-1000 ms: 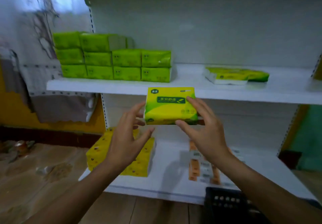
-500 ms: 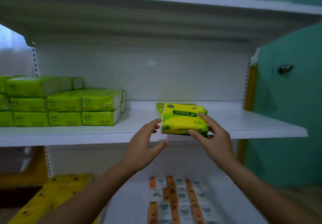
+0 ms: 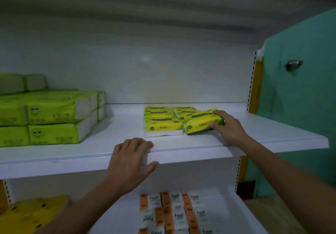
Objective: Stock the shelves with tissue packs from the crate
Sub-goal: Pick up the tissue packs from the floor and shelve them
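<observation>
A yellow-green tissue pack [image 3: 200, 122] lies tilted on the white middle shelf [image 3: 181, 143], its left end against a matching pack [image 3: 162, 127]. My right hand [image 3: 228, 126] grips its right end, thumb at the front and fingers on top. More packs of the same kind [image 3: 158, 111] lie behind them. My left hand [image 3: 130, 162] holds the shelf's front edge, fingers curled over the top and thumb on the face. The crate is out of view.
Lime-green tissue packs [image 3: 52, 117] are stacked at the shelf's left. On the shelf below lie orange-white packs [image 3: 174, 213] and yellow packs [image 3: 31, 213]. A teal door [image 3: 298, 106] with a metal knob stands to the right. Another shelf hangs overhead.
My right hand carried the pack onto the shelf beside the other packs. My left hand let go of it and dropped to grasp the shelf's front edge. The camera moved closer.
</observation>
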